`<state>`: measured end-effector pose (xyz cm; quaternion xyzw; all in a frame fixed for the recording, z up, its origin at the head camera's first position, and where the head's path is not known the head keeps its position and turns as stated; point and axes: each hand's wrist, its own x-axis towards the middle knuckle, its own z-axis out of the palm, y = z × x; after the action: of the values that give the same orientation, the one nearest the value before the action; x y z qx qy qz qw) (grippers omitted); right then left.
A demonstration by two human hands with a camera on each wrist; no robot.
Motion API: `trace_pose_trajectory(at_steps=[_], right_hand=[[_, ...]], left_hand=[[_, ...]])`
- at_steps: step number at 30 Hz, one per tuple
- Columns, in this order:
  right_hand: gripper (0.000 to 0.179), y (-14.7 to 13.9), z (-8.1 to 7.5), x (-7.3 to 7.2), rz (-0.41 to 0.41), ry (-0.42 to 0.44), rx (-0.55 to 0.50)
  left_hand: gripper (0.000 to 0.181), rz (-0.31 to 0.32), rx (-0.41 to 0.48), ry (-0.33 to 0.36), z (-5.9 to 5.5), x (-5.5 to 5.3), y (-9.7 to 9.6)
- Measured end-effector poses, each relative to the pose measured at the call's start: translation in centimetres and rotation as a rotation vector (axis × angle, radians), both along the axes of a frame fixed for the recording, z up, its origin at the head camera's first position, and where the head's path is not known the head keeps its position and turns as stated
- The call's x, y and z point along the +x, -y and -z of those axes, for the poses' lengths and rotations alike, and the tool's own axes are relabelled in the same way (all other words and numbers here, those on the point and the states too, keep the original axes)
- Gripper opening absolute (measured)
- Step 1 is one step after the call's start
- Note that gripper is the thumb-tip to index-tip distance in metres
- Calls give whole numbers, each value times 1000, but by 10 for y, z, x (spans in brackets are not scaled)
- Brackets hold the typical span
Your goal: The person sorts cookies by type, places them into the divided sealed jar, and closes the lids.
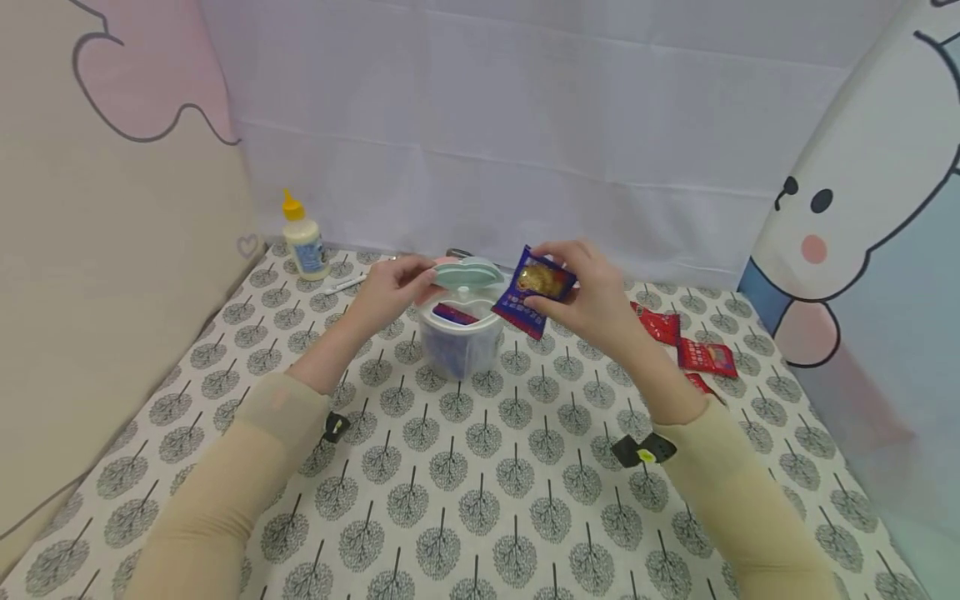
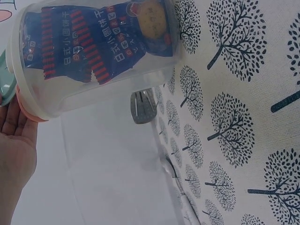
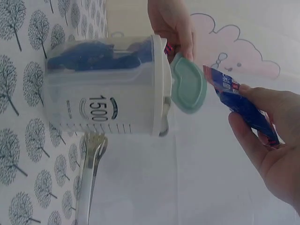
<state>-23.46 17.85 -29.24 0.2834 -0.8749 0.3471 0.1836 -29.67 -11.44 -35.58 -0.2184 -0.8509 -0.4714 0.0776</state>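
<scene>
A clear plastic storage canister [image 1: 459, 348] stands upright on the table, with blue biscuit packets [image 2: 101, 40] inside. Its green flip lid [image 1: 469, 275] is raised, and my left hand [image 1: 392, 292] holds that lid by its edge, fingers bent at the rim. To the right of the opening, my right hand [image 1: 596, 292] pinches one blue biscuit packet [image 1: 534, 290] between thumb and fingers. This packet is above the table, tilted, one end close to the raised lid in the right wrist view. Measuring marks and "1500" show on the canister wall [image 3: 101, 108].
Several red packets [image 1: 707, 357] lie on the right side of the tree-patterned tablecloth [image 1: 480, 467]. A glue bottle with a yellow cap [image 1: 306, 242] stands at the back left, near a white pen-like stick [image 1: 345, 284]. Behind the canister lies a slotted utensil [image 2: 143, 107].
</scene>
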Motion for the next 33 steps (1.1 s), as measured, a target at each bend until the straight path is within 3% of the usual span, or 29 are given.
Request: trace_pose_trajectory(at_steps=[8, 11, 19, 22, 28, 30, 33], right_hand=[[49, 53, 4, -22, -146, -193, 137], [47, 64, 3, -28, -143, -176, 223], [50, 86, -10, -32, -129, -23, 414], [48, 89, -5, -35, -120, -71, 394], [45, 91, 20, -33, -84, -235, 230], [46, 91, 28, -32, -50, -219, 170], [49, 91, 36, -30, 0, -123, 63]], left_hand=[[35, 14, 22, 25, 1, -2, 0], [35, 24, 26, 12, 2, -2, 0], [30, 51, 19, -37, -1, -1, 3], [28, 44, 24, -34, -1, -1, 4], [31, 26, 9, -30, -1, -2, 2], [33, 28, 6, -35, -1, -3, 1], [34, 32, 4, -38, 0, -4, 0]])
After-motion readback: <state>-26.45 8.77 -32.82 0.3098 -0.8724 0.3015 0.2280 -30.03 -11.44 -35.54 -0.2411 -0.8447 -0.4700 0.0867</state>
